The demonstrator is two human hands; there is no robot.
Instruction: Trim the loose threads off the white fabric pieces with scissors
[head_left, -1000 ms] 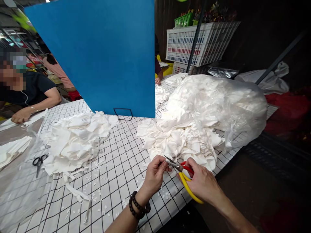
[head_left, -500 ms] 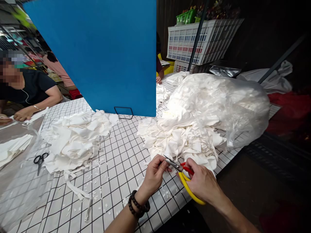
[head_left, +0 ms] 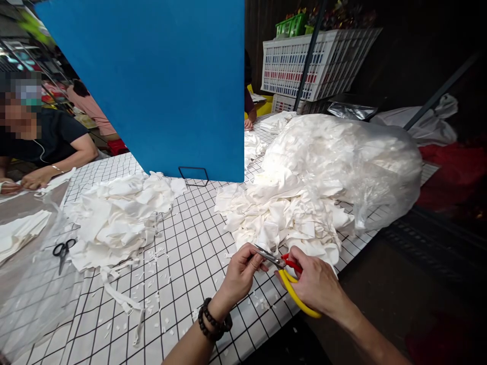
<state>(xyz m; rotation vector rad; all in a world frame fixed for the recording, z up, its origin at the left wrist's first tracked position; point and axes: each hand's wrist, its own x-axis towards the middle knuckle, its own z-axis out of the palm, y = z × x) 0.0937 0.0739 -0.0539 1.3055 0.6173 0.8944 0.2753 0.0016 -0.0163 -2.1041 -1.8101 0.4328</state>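
Scissors between both hands, beside bag of white cloth pieces

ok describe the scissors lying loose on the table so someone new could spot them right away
Start at the big blue board standing on the gridded table, then go to the white cloth pile in front of its left side. Just left of that pile, on clear plastic sheet, lie the black scissors. They are all dark and untouched, unlike the yellow-and-red pair in the right hand.

Yellow-and-red-handled scissors, steel blades slightly parted, tips pointing left, held just above the worktop's near edge
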